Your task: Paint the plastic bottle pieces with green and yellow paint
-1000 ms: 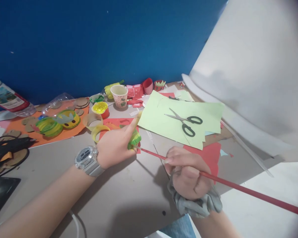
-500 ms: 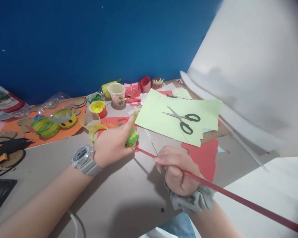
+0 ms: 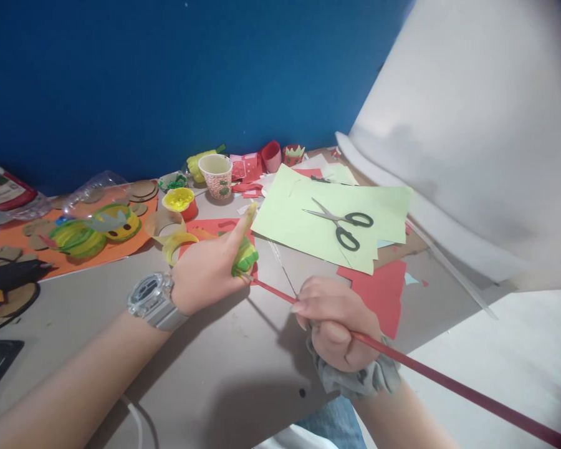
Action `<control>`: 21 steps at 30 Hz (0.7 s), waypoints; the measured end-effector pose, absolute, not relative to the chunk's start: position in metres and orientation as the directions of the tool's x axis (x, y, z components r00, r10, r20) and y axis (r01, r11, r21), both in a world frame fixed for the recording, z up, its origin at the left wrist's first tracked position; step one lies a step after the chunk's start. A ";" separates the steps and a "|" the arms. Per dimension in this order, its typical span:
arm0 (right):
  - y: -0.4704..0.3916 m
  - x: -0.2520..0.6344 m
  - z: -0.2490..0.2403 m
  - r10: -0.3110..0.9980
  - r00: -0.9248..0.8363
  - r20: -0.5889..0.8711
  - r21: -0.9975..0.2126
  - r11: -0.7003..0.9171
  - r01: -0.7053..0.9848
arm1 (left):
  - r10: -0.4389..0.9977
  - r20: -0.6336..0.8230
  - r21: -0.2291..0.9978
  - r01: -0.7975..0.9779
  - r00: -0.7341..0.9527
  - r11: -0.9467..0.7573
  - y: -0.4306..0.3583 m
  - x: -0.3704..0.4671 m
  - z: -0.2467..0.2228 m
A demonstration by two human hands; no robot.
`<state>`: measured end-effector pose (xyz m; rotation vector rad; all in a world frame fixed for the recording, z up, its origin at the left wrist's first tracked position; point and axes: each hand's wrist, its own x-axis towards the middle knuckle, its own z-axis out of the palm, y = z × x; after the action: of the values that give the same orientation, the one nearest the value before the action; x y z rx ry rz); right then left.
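Note:
My right hand point(image 3: 339, 318) is closed round a long red paintbrush point(image 3: 416, 363), whose tip touches a green and yellow painted piece point(image 3: 246, 257). Over the near left part of that piece lies my left hand point(image 3: 212, 265), index finger stretched out with yellow paint on it; the other fingers are mostly hidden, seemingly holding the piece. Red paper point(image 3: 215, 226) lies beneath. A thin clear rod runs from the paper towards my right fingers. Just left of my left hand stand yellow-painted cardboard rings point(image 3: 172, 244). Further back are a yellow paint cup point(image 3: 180, 201) and a patterned paper cup point(image 3: 216, 178).
Scissors point(image 3: 339, 220) lie on light green paper point(image 3: 285, 206), with red paper point(image 3: 386, 296) nearer me. Painted rings point(image 3: 79, 238) rest on orange paper point(image 3: 135, 243). At far left are a black glue gun point(image 3: 9, 277) and a bottle point(image 3: 9, 190). A blue wall stands behind.
The view has shifted slightly, moving most things a little left in the picture. Both hands keep nearly the same pose, and the brush tip stays at the green piece.

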<state>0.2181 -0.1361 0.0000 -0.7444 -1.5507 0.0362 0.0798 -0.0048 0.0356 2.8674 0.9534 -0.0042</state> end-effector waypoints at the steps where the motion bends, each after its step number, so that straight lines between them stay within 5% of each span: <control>1: -0.136 0.218 0.001 0.472 0.031 0.881 -0.433 0.778 0.455 | 0.595 -0.038 0.117 0.595 0.803 -0.795 -0.005 0.080 0.035; 13: -0.141 0.215 0.011 0.497 -0.127 0.859 -0.319 0.712 0.626 | 0.595 -0.043 0.135 0.595 0.802 -0.792 -0.003 0.079 0.036; 21: -0.142 0.216 0.008 0.516 -0.100 0.851 -0.381 0.737 0.559 | 0.610 -0.050 0.133 0.611 0.791 -0.780 -0.004 0.080 0.038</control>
<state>0.2156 -0.1419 0.0082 -0.8522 -1.7440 -0.0446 0.0796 -0.0041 0.0377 2.8371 0.9732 -0.0058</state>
